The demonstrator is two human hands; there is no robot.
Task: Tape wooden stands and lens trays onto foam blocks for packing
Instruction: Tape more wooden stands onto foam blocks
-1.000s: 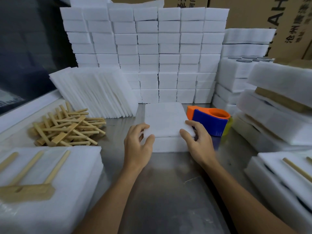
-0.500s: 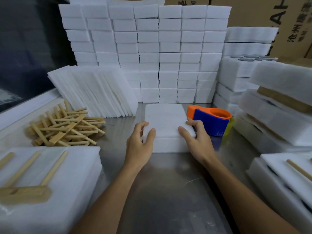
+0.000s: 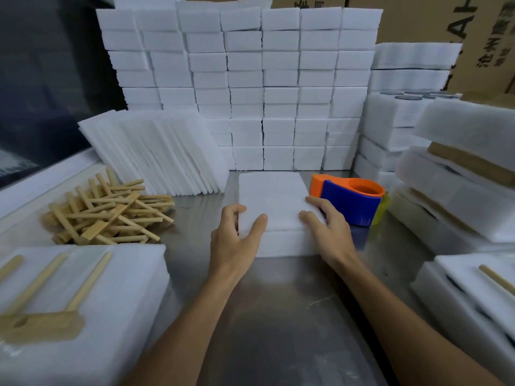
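Little has moved since the earlier frames: both hands stay on the near end of the foam block [image 3: 274, 203], the fingers having shifted only slightly along its edges.

This block lies flat on the steel desk [image 3: 278, 316], straight ahead of the person, its long axis running away from them toward the wall of stacked foam [image 3: 245, 87]. It looks like two layers, the top sheet sitting on a thicker slab. The left hand [image 3: 235, 239] has its grip spread across the near left corner, thumb on the top face and fingers down the left side. The right hand [image 3: 326, 228] mirrors it at the near right corner, thumb on top and fingers curled along the right edge; neither pinches anything else.

What the next move seems to turn on is where the parts lie from the block. The pile of wooden stands [image 3: 108, 213] sits to the left, nearer the left hand and well apart from the block. The tape dispenser [image 3: 349, 200] stands just beside the block's right edge, close behind the right fingers, so the right hand is the nearer one for it. A finished block with stands taped on [image 3: 72, 296] lies at the near left. No lens tray can be told apart with certainty among the stacks on the right.
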